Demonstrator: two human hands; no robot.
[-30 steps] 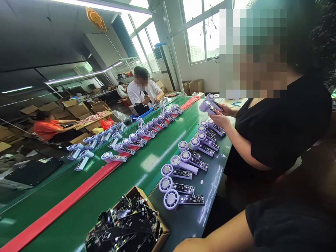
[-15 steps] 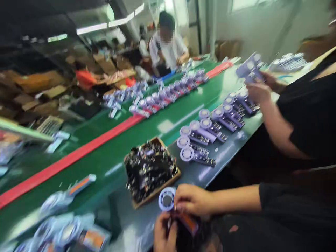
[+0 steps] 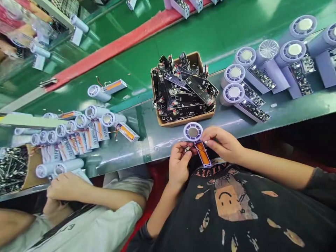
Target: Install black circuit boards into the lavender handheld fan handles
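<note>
A purple fan unit [image 3: 193, 132] with a round grey centre lies at the table's near edge, its open handle showing an orange battery [image 3: 202, 153] and thin wires. My left hand [image 3: 181, 162] is at the left of the handle, thumb and fingers closed around a small circuit part [image 3: 187, 149]. At the upper right of the handle, my right hand [image 3: 222, 142] pinches a small white connector [image 3: 206, 142]. Just beyond the fan stands a cardboard box [image 3: 187, 120] heaped with black circuit boards [image 3: 181, 89].
Purple fans with circuit boards [image 3: 253, 108] stand at the right. More fans [image 3: 127, 131] with orange batteries line the left. A neighbour's hands [image 3: 68, 187] are at the lower left. A red strip [image 3: 110, 50] crosses the green belt [image 3: 136, 63].
The view has swung down and left, bringing the neighbour at the left into sight. The people farther off are out of view. Both my hands remain at the fan.
</note>
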